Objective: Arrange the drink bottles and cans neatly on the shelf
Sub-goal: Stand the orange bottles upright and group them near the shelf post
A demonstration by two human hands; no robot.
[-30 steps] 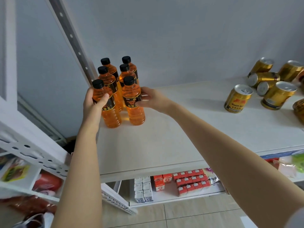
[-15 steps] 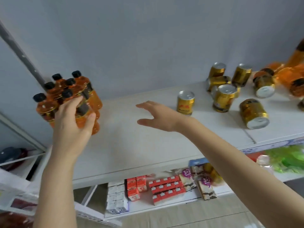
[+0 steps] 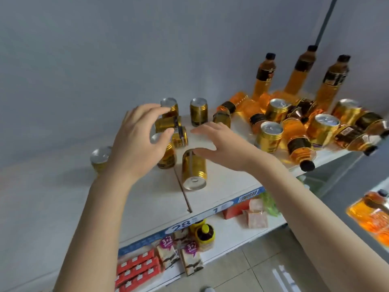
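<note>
Several gold cans stand and lie on the white shelf. My left hand hovers with fingers spread over a cluster of them, fingertips close to a can lying on its side. My right hand is open, palm down, just above a tipped-over can whose top faces me. One upright can stands alone at the left. To the right, more gold cans are mixed with fallen orange bottles, and three orange bottles stand upright at the wall.
The shelf's front edge carries a blue price strip. Below it a lower shelf holds red boxes, snack packs and a yellow-capped bottle. Another shelf unit with orange bottles is at the right. Tiled floor lies below.
My view has swung right, away from the tidy bottle group at the left. Both hands let go of those bottles and moved over to the gold cans.
</note>
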